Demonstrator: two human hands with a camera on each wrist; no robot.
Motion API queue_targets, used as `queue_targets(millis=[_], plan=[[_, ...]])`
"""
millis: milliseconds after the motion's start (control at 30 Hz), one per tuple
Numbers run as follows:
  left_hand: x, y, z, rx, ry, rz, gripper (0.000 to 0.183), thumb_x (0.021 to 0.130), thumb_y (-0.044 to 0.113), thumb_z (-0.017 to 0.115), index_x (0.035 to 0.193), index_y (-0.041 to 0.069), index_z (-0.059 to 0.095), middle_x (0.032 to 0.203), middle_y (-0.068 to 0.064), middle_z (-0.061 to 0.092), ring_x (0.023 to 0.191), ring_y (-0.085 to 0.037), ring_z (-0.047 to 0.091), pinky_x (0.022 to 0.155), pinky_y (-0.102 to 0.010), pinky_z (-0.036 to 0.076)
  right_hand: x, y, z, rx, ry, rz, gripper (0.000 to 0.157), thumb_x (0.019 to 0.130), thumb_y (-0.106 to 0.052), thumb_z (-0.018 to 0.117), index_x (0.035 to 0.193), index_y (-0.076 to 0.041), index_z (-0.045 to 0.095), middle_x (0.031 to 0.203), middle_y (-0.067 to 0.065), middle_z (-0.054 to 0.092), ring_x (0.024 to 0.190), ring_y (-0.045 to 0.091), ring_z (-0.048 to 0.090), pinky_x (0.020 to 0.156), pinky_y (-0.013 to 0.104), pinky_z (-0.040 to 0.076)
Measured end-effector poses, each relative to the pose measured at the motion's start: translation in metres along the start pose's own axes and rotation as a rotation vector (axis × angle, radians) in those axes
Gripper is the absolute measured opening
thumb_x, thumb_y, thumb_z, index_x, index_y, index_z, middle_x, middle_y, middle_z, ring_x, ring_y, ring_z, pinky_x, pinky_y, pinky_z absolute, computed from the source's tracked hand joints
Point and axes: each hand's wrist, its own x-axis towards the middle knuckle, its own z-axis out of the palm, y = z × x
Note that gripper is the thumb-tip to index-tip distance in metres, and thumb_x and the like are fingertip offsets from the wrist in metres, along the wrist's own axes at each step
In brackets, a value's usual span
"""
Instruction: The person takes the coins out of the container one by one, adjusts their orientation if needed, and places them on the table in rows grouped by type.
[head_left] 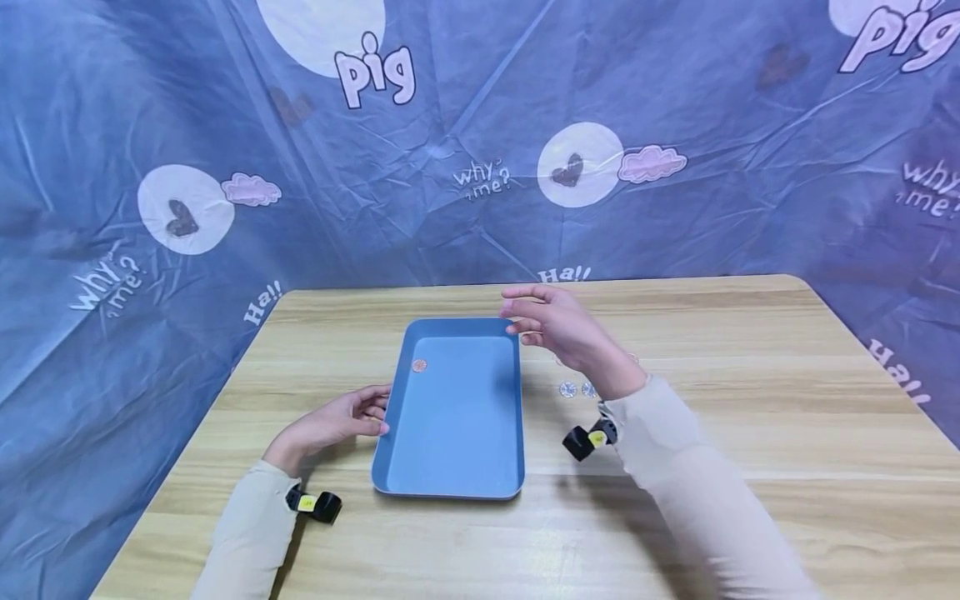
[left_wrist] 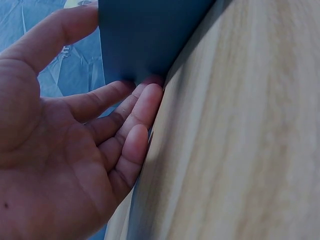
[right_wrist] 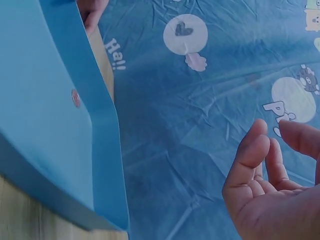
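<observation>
A shallow blue rectangular tray (head_left: 468, 487) lies on the wooden table. At its left side my left hand (head_left: 333, 418) holds the wall, thumb at the rim and fingers (left_wrist: 145, 105) against the outer face. Inside, near the far left corner, rests a small copper-coloured coin-like disc (head_left: 419, 365). Above the far right corner hovers my right hand (head_left: 558, 329), its fingers loosely bent, thumb apart, nothing visible between them. Right of the tray, silvery coin-like discs (head_left: 567, 389) lie on the table; reddish ones (head_left: 633, 358) behind them are partly hidden by my right hand and wrist.
The wooden table (head_left: 750, 400) extends to both sides of the tray. Behind it hangs a blue printed cloth (head_left: 450, 233), which also drapes along the left and right. A black wrist camera (head_left: 324, 507) sits on my left wrist, another (head_left: 579, 443) on my right.
</observation>
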Motion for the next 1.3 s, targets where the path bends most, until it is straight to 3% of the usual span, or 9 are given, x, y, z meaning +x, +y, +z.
queue_targets(millis=[200, 467, 767, 1000, 1300], plan=[[0.0, 0.0, -0.001, -0.011, -0.006, -0.003, 0.079, 0.09, 0.016, 0.066, 0.149, -0.01, 0.019, 0.136, -0.029, 0.044, 0.107, -0.017, 0.051, 0.089, -0.016, 0.046, 0.016, 0.004, 0.017, 0.058, -0.004, 0.002, 0.039, 0.098, -0.009, 0.049, 0.136, 0.001, 0.044, 0.098, 0.001, 0.063, 0.067, 0.005, 0.061, 0.058, 0.015, 0.047], [0.001, 0.0, -0.001, -0.026, -0.014, -0.004, 0.08, 0.09, 0.015, 0.067, 0.149, -0.01, 0.018, 0.135, -0.029, 0.044, 0.106, -0.017, 0.051, 0.089, -0.016, 0.046, 0.042, 0.015, 0.038, 0.082, 0.041, 0.063, 0.036, 0.099, -0.012, 0.052, 0.133, -0.003, 0.049, 0.108, 0.007, 0.061, 0.065, 0.005, 0.061, 0.058, 0.016, 0.048], [0.001, -0.001, -0.002, -0.014, -0.008, -0.002, 0.079, 0.09, 0.015, 0.067, 0.148, -0.01, 0.02, 0.135, -0.029, 0.044, 0.106, -0.017, 0.051, 0.089, -0.017, 0.046, 0.066, 0.036, 0.061, 0.059, 0.067, 0.105, 0.037, 0.096, -0.015, 0.058, 0.131, -0.006, 0.054, 0.133, 0.019, 0.056, 0.07, 0.009, 0.061, 0.061, 0.018, 0.047], [0.002, -0.002, -0.003, -0.007, 0.004, -0.005, 0.078, 0.089, 0.015, 0.067, 0.148, -0.009, 0.022, 0.133, -0.027, 0.046, 0.106, -0.017, 0.052, 0.09, -0.017, 0.046, 0.083, 0.057, 0.073, 0.024, 0.08, 0.122, 0.039, 0.094, -0.018, 0.063, 0.131, -0.006, 0.057, 0.114, 0.007, 0.061, 0.07, 0.009, 0.059, 0.064, 0.021, 0.046], [0.002, -0.002, -0.003, -0.017, -0.011, -0.007, 0.078, 0.09, 0.015, 0.066, 0.148, -0.009, 0.02, 0.134, -0.028, 0.046, 0.106, -0.017, 0.052, 0.089, -0.017, 0.046, 0.096, 0.085, 0.083, -0.021, 0.064, 0.121, 0.038, 0.096, -0.017, 0.059, 0.131, -0.004, 0.056, 0.129, 0.021, 0.059, 0.066, 0.008, 0.057, 0.059, 0.021, 0.044]])
